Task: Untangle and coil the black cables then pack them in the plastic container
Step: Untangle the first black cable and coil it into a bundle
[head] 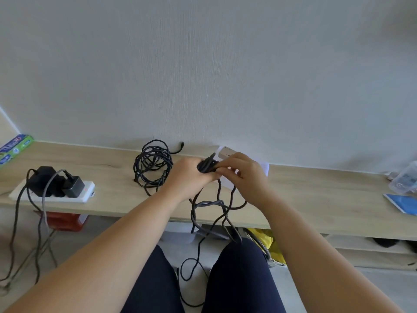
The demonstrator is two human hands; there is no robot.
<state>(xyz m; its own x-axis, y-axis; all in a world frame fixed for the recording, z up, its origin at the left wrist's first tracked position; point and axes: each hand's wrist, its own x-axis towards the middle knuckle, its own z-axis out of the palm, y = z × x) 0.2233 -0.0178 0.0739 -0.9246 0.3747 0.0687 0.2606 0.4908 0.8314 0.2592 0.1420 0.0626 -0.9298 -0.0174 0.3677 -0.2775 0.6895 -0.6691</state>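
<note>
Well, far left on the desk (316, 195): a green-blue box (13, 147), partly out of frame. Next, a white power strip (85, 195) w/ black adapters (45, 179) plugged in, their leads dropping over the front edge to the floor. Toward the middle, a coiled black cable (153, 163) lies on the desk by the wall, just left of the hands. Then the left hand (189, 175), curled round a small cable bundle (207, 166) held above the desk. The right hand (246, 175) meets it from the other side, fingertips pinching the same bundle. The loose loops (216, 206) of that cable hang below both hands, past the desk edge, down between the person's knees. Far right: a clear plastic container (406, 179) at the frame edge, well apart from the hands, w/ a blue booklet (404, 203) in front of it.
</note>
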